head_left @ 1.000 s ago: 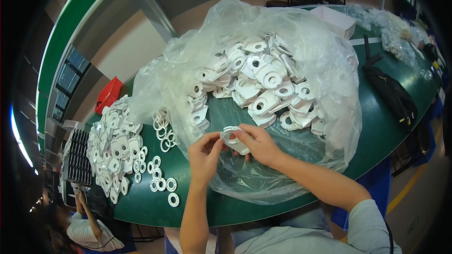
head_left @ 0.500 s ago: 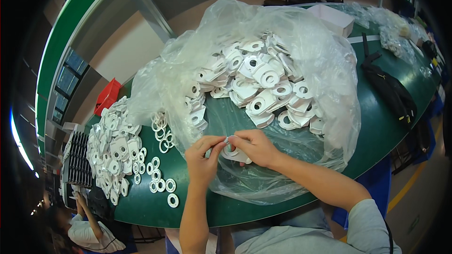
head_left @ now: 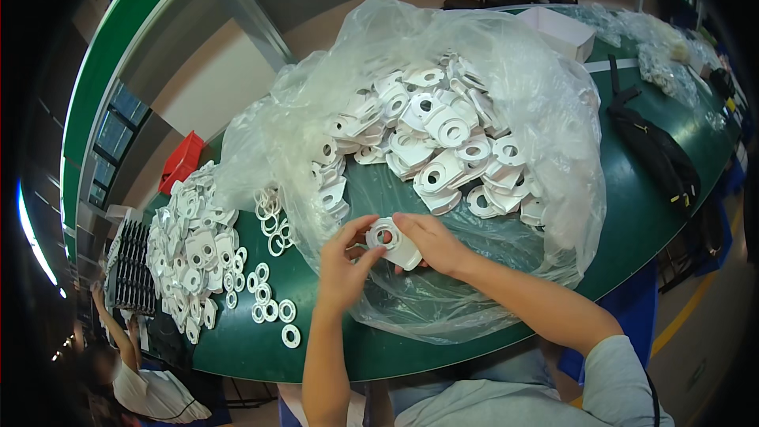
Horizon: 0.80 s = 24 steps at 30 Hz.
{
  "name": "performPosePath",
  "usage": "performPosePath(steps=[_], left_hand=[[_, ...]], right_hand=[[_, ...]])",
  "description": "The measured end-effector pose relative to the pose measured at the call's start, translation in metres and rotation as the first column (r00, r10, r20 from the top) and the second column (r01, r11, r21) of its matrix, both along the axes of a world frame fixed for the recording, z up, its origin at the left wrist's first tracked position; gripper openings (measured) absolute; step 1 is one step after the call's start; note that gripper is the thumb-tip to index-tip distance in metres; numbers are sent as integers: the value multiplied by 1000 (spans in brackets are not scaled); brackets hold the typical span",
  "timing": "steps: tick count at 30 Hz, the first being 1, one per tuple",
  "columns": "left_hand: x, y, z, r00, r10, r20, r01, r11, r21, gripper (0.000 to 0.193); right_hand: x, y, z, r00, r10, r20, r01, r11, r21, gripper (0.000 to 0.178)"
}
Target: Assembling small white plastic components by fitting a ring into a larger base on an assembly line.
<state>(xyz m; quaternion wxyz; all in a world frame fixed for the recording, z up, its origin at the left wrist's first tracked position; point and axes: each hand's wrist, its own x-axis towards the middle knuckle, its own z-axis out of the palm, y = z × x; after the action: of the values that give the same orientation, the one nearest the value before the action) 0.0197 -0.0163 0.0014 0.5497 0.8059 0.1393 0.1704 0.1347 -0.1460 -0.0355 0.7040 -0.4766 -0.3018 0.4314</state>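
Between my two hands is a flat white plastic plate (head_left: 402, 253) with a ring-shaped round end and a hole through it. My left hand (head_left: 346, 262) pinches the ring end from the left. My right hand (head_left: 433, 243) grips the plate's right side, the thumb on top and other fingers partly hidden underneath. Both hands are over the near part of a clear plastic bag (head_left: 474, 292). Beyond them, inside the opened bag, lies a heap of similar white plates (head_left: 443, 130).
Left of the bag are another heap of white parts (head_left: 194, 245), several loose white rings (head_left: 286, 311) and a red bin (head_left: 181, 162). Black slotted racks (head_left: 133, 273) stand farther left, near a co-worker (head_left: 150, 387). A white box (head_left: 556, 33) and black strap-like item (head_left: 652, 146) lie right.
The white plate has been raised and turned so its ring face shows. My left fingers have shifted from its top edge to the ring's left side. The co-worker's arm has reached upward.
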Motion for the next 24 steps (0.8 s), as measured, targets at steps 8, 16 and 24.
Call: performPosePath(steps=[8, 16, 24], left_hand=[[-3, 12, -1, 999, -45, -24, 42, 992, -122, 43], [4, -4, -4, 999, 34, 40, -41, 980, 194, 35], [3, -6, -6, 991, 129, 44, -134, 975, 175, 12]], right_hand=[[0, 0, -1, 997, 49, 57, -50, 999, 7, 34], [-4, -1, 0, 989, 65, 130, -67, 998, 15, 32], [-7, -2, 5, 982, 77, 175, -80, 997, 10, 30]])
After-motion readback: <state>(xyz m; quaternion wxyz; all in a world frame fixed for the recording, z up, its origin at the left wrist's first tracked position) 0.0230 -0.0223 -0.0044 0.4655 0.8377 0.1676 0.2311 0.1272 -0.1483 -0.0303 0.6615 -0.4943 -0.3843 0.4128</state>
